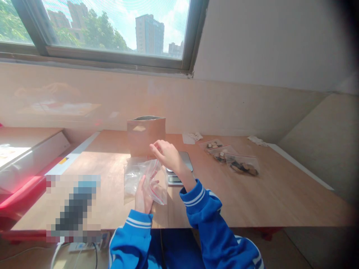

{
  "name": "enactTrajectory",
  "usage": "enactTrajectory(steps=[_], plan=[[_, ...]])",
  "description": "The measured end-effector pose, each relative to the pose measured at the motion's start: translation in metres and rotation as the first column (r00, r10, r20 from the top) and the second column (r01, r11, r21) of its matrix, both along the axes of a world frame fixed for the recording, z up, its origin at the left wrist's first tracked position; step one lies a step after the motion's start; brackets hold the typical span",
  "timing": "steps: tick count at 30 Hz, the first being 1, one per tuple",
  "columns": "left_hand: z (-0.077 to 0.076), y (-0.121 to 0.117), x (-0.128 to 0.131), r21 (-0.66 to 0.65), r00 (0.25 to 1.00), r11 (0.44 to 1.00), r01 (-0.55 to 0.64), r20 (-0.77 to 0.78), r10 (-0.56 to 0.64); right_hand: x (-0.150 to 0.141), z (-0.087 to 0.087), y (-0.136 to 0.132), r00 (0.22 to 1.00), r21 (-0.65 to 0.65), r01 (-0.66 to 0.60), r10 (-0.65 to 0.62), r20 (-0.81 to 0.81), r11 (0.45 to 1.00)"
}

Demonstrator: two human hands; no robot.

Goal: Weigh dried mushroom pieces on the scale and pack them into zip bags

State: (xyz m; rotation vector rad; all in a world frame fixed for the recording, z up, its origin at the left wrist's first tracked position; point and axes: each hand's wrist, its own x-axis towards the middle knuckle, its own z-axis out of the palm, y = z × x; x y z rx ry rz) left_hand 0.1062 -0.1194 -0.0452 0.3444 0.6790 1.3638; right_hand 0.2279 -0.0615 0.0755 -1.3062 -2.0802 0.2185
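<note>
Above the wooden table [269, 198], the left hand [144, 196] holds a clear, crinkled, red-lined zip bag [158, 183].

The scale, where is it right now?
In the head view, the scale is mid-table, in front and to the right of the brown bag, partly hidden behind the right hand.
</note>
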Motion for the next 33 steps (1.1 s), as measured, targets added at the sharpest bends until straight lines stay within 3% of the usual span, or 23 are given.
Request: enactTrajectory(steps=[2,6,12,16,18,22,27,29,30,31,33], plan=[[0.003,-0.003,0.004,0.029,0.997,0.999,-0.029,-0.069,0.031,0.012,-0.016,-0.015,0.996,-0.138,-0.082,0.076,-0.047,0.987],[0.002,-0.006,0.008,0.117,0.974,0.988,-0.102,-0.190,0.123,0.034,-0.039,-0.027,0.979,-0.211,-0.116,0.076,-0.192,0.971],[-0.006,-0.006,0.007,0.103,0.894,0.985,-0.141,-0.413,0.171,0.052,-0.045,-0.037,0.896,-0.243,0.002,-0.109,-0.430,0.970],[-0.003,-0.009,0.010,0.156,0.847,0.965,-0.210,-0.463,0.259,0.050,-0.066,-0.064,0.799,-0.325,0.045,-0.229,-0.556,0.945],[0.001,-0.012,0.013,0.165,0.822,0.949,-0.267,-0.475,0.314,0.046,-0.081,-0.075,0.767,-0.433,-0.083,-0.220,-0.603,0.897],[0.010,-0.016,0.017,0.216,0.726,0.913,-0.345,-0.556,0.406,0.040,-0.102,-0.085,0.771,-0.562,-0.356,-0.105,-0.628,0.747],[0.028,-0.020,0.018,0.257,0.557,0.890,-0.378,-0.705,0.440,0.041,-0.098,-0.086,0.673,-0.526,-0.456,-0.109,-0.732,0.718],[0.037,-0.020,0.012,0.286,0.480,0.876,-0.388,-0.749,0.457,0.053,-0.096,-0.082,0.662,-0.490,-0.466,-0.077,-0.745,0.737],[0.042,-0.018,0.007,0.307,0.439,0.864,-0.399,-0.763,0.474,0.064,-0.096,-0.078,0.674,-0.468,-0.432,-0.068,-0.735,0.771],[0.047,-0.016,0.001,0.330,0.401,0.851,-0.409,-0.772,0.493,0.079,-0.098,-0.072,0.701,-0.443,-0.360,-0.075,-0.709,0.821],[0.054,-0.007,-0.015,0.357,0.346,0.843,-0.403,-0.793,0.501,0.120,-0.107,-0.056,0.772,-0.378,-0.027,-0.221,-0.596,0.925]])
